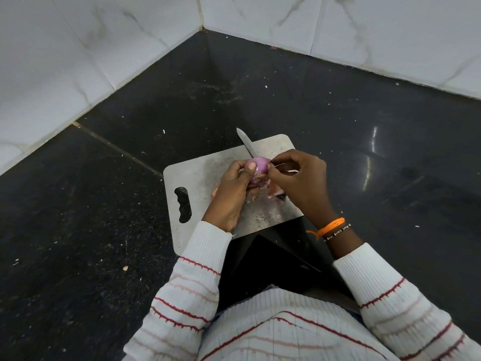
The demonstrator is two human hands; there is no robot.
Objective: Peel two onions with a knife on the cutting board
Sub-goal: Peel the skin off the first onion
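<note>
Striped white knit sleeves [197,259] fill the bottom of the head view, red and pink lines running across the ribbed cloth, and from them two bare hands reach forward over the bench [86,204], a dark speckled stone surface scattered with small pale flecks. On the right wrist sit an orange thread and a dark beaded band [331,229].

Beyond the sleeves lies the cutting board [197,178], a grey metal sheet with rounded corners and a wavy handle slot near its left edge; its surface looks scratched and smeared. Loose onion skins [274,190], pinkish and papery, lie on the board under the hands.

Above the board, the left hand [231,188] curls its grip round an onion [259,166], thumb pressed on the near side. The onion shows a smooth, glossy purple top where the skin is off, with ragged pale-pink skin hanging at its lower part. The right hand [299,178] meets it from the right, its grip pinching at the onion's edge with thumb and forefinger, the other fingers curled.

Past the hands, a knife [246,142] blade, narrow and silvery, points away to the upper left, its tip beyond the board's far edge; its handle is hidden behind the hands, so whether a hand holds it cannot be told.

White marble-veined wall tiles [104,48] meet in a corner behind the bench.
</note>
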